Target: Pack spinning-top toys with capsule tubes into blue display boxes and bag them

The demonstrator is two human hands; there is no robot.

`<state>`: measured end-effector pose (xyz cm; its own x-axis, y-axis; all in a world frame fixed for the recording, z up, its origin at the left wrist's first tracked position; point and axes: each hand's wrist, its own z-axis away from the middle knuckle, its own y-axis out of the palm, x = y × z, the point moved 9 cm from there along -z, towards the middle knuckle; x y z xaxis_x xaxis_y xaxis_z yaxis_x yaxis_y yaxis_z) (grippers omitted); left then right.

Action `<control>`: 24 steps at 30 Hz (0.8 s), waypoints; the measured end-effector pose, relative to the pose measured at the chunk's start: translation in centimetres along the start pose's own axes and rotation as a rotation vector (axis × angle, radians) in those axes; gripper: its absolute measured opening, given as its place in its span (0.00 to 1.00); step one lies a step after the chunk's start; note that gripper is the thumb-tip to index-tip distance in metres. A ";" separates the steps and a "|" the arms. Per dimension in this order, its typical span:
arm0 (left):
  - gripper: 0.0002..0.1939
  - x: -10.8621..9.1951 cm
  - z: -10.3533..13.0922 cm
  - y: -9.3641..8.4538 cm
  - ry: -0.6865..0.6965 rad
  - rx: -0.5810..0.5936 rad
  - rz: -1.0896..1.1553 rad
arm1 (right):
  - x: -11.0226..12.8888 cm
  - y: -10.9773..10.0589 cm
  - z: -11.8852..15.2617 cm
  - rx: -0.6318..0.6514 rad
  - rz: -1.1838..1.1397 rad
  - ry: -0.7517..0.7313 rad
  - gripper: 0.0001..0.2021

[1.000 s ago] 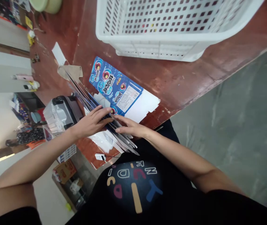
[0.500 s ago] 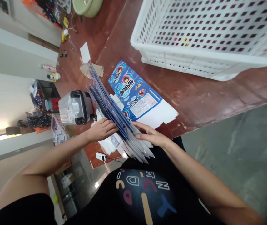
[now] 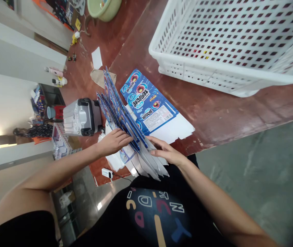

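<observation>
Several blue printed flattened cardboard boxes (image 3: 122,115) stand on edge, fanned slightly apart, with white flaps towards my body. My left hand (image 3: 117,140) presses against their left side, its fingers bent over the edges. On the other side my right hand (image 3: 165,151) supports the same bundle, fingers behind the sheets and thumb near the white flaps. The boxes are held between both hands. Just right of them a blue flat box sheet (image 3: 148,103) lies face up on the red table (image 3: 213,113), its white end towards me.
A large white perforated crate (image 3: 213,68) stands at the far right. To the left are a grey case (image 3: 81,116), a brown paper piece (image 3: 98,78) and a small white device (image 3: 107,173) with a cable. A pale green basin (image 3: 105,10) is at the back. A person (image 3: 37,131) is in the background.
The bundle's sheets have spread apart a little at the far end, and its top has tipped slightly. Both hands stay on it. The view has shifted slightly.
</observation>
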<state>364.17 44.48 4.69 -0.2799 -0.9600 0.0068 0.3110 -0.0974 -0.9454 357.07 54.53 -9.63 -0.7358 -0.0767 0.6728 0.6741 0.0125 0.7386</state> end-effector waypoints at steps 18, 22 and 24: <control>0.04 0.1 -0.3 -1.6 -0.011 -0.109 -0.088 | -0.1 1.6 -0.4 0.077 -0.025 -0.043 0.34; 0.04 0.3 -0.2 -1.1 -0.038 -0.003 -0.077 | -0.5 1.0 -0.3 0.051 -0.036 -0.020 0.35; 0.03 0.4 0.0 -0.5 -0.039 0.070 -0.060 | -0.4 0.7 -0.3 0.044 -0.042 -0.006 0.36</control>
<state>363.89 44.20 5.18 -0.2645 -0.9613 0.0770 0.3574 -0.1719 -0.9180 357.85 54.28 -9.39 -0.7636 -0.0726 0.6417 0.6395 0.0531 0.7670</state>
